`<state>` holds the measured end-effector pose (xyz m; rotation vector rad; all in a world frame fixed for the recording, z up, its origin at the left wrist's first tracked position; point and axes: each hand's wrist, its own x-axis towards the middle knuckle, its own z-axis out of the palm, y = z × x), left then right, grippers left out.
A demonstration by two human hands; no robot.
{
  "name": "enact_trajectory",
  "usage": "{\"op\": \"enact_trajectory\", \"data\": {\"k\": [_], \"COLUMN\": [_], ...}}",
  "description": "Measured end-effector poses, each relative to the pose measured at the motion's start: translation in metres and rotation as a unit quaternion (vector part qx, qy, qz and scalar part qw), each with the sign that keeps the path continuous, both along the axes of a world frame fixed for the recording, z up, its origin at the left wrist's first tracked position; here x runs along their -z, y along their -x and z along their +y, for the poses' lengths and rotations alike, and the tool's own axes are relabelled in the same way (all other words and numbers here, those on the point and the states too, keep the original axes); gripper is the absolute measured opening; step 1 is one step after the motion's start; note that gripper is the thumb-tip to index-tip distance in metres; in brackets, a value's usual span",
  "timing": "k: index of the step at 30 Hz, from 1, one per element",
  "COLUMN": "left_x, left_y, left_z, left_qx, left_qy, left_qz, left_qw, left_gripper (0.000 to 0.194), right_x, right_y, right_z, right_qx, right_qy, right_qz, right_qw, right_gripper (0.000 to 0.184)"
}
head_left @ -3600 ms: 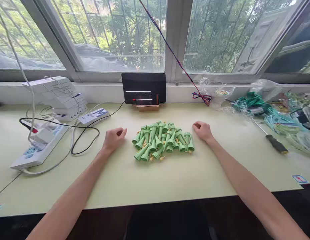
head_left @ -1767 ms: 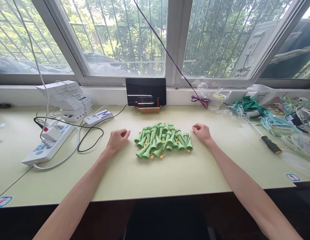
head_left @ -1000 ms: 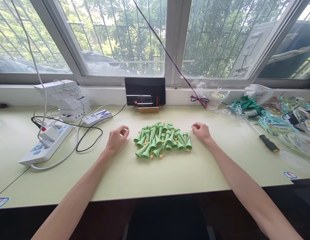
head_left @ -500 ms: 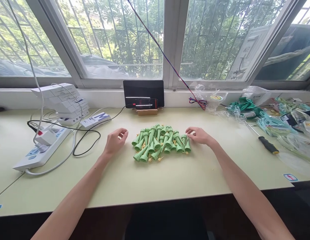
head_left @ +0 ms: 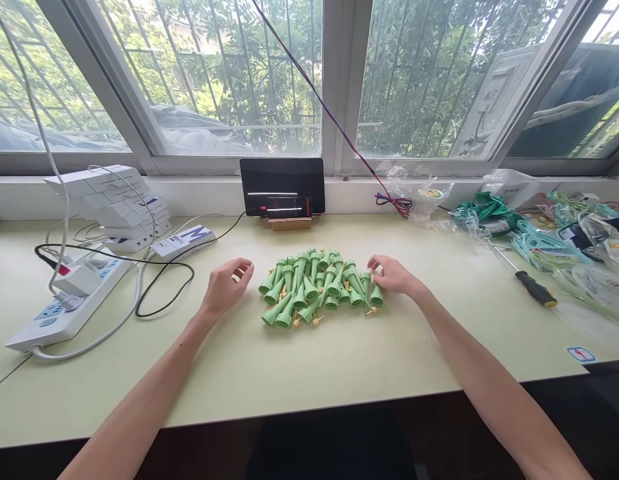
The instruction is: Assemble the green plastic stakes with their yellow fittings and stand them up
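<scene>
A heap of green plastic watering spikes (head_left: 314,288), cone-shaped with ridged round caps, lies in the middle of the table. Small yellow nozzles (head_left: 316,321) poke out among and in front of them. My right hand (head_left: 393,275) is at the heap's right end, thumb and fingers closing at the narrow end of one green watering spike (head_left: 376,297); its fingertips are partly hidden. Left of the heap, my left hand (head_left: 226,285) rests on its side, fingers loosely curled and a gap before the thumb. It holds nothing and does not touch the spikes.
A power strip (head_left: 64,313) with cables and stacked white boxes (head_left: 119,207) stand at left. Behind the heap, a phone (head_left: 289,207) leans before a dark tablet (head_left: 282,173). A screwdriver (head_left: 536,288) and bagged cables (head_left: 549,243) lie at right.
My right hand has moved left onto the heap's right end, and the end spike and its nearby nozzle have shifted slightly. My left hand's fingers have loosened a little. The view has shifted slightly.
</scene>
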<state>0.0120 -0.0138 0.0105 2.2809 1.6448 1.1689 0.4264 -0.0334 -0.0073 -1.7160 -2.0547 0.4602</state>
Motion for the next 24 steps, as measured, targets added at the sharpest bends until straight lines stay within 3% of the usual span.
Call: {"op": "enact_trajectory", "data": {"k": [10, 24], "left_x": [-0.0011, 0.0019], "left_y": [-0.0017, 0.0006], "left_z": [-0.0013, 0.0005], "left_qx": [0.011, 0.024], "left_qy": [0.008, 0.014], "left_qz": [0.011, 0.034], "left_qw": [1.000, 0.999], "left_gripper": [0.022, 0.025], "right_x": [0.0061, -0.0038], "right_y": [0.0041, 0.0025], "right_z": [0.0007, -0.0003], "right_qx": [0.026, 0.049], "right_qy": [-0.067, -0.181], "right_qz": [-0.039, 0.049], "right_qw": [0.997, 0.981], "right_gripper": [0.019, 0.019]}}
